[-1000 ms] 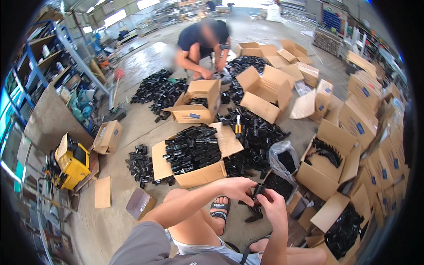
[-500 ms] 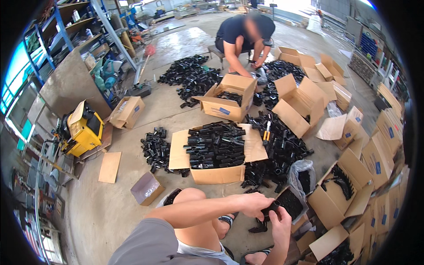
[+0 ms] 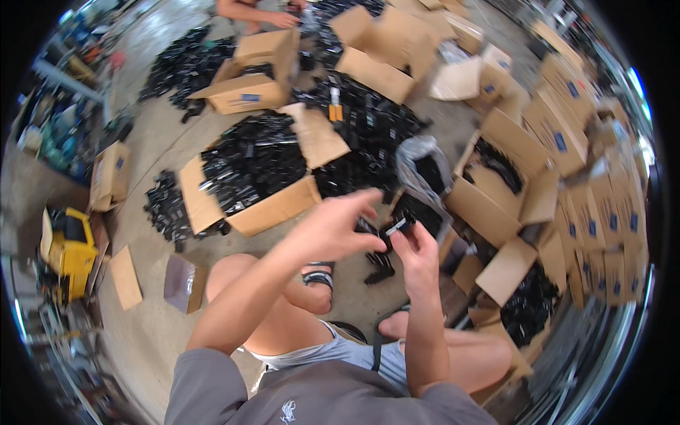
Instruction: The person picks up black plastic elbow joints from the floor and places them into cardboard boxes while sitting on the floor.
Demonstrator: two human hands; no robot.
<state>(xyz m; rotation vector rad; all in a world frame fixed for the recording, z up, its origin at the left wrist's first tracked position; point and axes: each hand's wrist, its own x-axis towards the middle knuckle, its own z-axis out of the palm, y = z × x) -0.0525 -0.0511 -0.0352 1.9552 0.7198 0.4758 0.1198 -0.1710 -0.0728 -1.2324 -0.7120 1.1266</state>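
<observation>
My right hand (image 3: 419, 256) pinches a small black plastic part (image 3: 401, 225) between thumb and fingers; its exact kind is not clear. Beside it, my left hand (image 3: 333, 225) has its fingers apart and is smeared by motion; I see nothing held in it. Just beyond the hands stand a clear plastic bag (image 3: 405, 150) and a lined container (image 3: 440, 225), both with small black pieces inside. Below the held part, more black parts (image 3: 380, 268) lie on the floor. Ahead is an open cardboard box (image 3: 280, 207) heaped with black plastic parts (image 3: 248, 159).
A loose heap of black parts (image 3: 375, 134) lies right of the full box, with an orange-handled tool (image 3: 335, 110) on it. Open cartons (image 3: 489, 212) and stacked cartons (image 3: 595, 212) line the right. A co-worker's arm (image 3: 251, 14) shows at the top. A yellow machine (image 3: 73, 248) stands left.
The view has tipped downward and turned right. My left hand has come off the black part and its fingers have spread; my right hand still has a black part.
</observation>
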